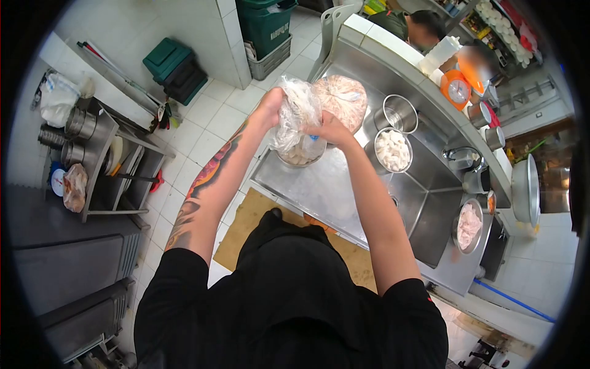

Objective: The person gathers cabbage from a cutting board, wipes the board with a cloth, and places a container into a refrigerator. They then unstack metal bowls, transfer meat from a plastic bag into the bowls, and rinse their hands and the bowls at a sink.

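A clear plastic bag (296, 114) hangs raised and crumpled between my two hands over a round metal bowl (300, 163) on the steel counter. My left hand (269, 107) is closed on the upper left of the bag. Lower down on the other side, my right hand (334, 128) grips the same bag. Pale pieces show at the bowl's mouth, partly hidden by the plastic. Just behind my right hand sits a large full bag of pinkish-beige stuff (344, 95). To its right stand a metal pot (402, 111) and a pot of white chunks (393, 151).
The sink basin (424, 215) lies right of the counter, with a bowl of pale pink meat (469, 226) beyond it. A tiled ledge (424, 71) carries an orange scale (456, 89). A person (399, 26) is behind it. On the left stands a metal shelf (101, 160).
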`<state>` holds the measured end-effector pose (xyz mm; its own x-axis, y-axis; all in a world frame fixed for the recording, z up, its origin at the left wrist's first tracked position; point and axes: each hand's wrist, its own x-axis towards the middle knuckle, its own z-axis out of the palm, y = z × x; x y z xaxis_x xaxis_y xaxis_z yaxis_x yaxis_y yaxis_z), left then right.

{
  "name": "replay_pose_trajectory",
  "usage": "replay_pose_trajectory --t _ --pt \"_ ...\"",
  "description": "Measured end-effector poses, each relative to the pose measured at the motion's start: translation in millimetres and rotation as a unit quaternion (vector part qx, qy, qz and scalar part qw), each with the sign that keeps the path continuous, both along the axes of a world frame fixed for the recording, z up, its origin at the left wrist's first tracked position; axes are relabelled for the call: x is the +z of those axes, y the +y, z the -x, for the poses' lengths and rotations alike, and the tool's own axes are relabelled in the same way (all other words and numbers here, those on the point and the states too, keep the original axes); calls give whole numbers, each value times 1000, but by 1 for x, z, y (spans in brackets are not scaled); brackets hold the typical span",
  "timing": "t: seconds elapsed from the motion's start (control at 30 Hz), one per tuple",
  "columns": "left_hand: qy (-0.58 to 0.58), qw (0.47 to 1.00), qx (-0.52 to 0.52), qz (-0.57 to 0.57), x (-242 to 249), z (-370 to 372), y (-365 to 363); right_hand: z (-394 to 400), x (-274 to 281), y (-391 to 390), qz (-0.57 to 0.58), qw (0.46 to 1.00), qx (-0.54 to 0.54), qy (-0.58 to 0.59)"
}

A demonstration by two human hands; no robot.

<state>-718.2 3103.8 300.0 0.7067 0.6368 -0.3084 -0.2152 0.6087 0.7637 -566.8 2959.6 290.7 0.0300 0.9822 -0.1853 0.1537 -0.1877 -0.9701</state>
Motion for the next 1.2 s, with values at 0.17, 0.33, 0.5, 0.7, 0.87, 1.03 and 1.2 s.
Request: replay_pose_trajectory --t 0.17,0.33,0.5,0.7,0.87,1.03,1.2 --pt "-149 980 83 102 -11 -7 -16 12 -4 -5 -56 993 -99 -21" --pt "-73 970 195 -124 11 7 -51 -6 -16 28 -6 948 -169 268" --pt "165 900 118 -385 -4 22 -118 -7 -22 47 37 885 -144 442" --pt "122 894 197 -383 -36 1 -149 13 -19 31 61 867 -56 491" --pt "66 925 292 -233 -41 9 -123 -17 22 -4 24 964 79 254" --pt "-48 947 306 -84 -36 19 -120 -9 -4 -10 38 982 -65 173" --pt "-176 950 253 49 -42 37 -110 9 -66 -8 -25 964 -5 264"
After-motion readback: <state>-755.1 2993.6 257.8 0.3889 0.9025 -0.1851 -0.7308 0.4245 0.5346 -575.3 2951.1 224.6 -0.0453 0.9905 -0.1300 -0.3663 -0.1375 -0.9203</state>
